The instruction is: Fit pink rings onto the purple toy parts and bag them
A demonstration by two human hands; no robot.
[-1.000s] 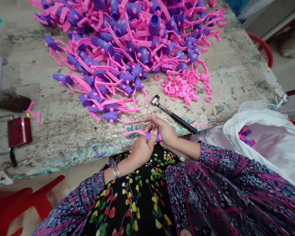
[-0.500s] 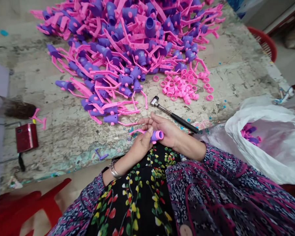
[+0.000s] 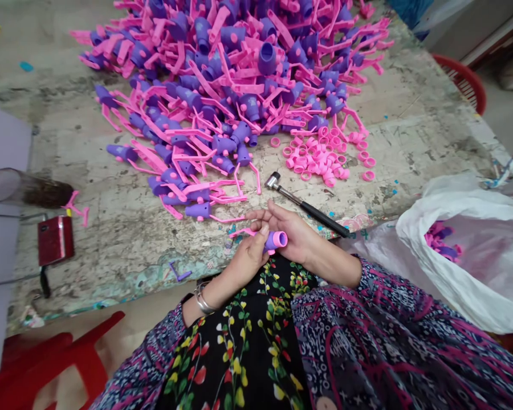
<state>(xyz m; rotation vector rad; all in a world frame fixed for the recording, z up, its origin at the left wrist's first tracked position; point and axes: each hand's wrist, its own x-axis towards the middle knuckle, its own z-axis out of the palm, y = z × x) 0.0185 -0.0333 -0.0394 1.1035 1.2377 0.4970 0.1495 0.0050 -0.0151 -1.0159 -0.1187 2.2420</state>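
My left hand [image 3: 245, 256] is closed round a purple toy piece with a pink ring on its mouth [image 3: 276, 240] and a pink arm sticking out to the left. Its thumb rests on top of the piece. My right hand [image 3: 287, 228] cups the same piece from behind, fingers curled round it, at the table's near edge above my lap. A small hammer [image 3: 303, 205] with a black handle lies just beyond my right hand. Further back sits a heap of loose pink rings [image 3: 322, 159], and a big pile of purple and pink pieces [image 3: 231, 74] covers the far table.
The worn table [image 3: 111, 228] carries a dark red box [image 3: 55, 239] and a clear jar [image 3: 21, 191] at the left. A white plastic bag [image 3: 474, 250] holding several pieces lies at my right. Red plastic seats stand at bottom left [image 3: 47, 364] and far right [image 3: 464, 80].
The piece has been turned in my hands, so its pink-ringed mouth now faces up and right. The view has shifted slightly. Both hands have stayed at the table edge.
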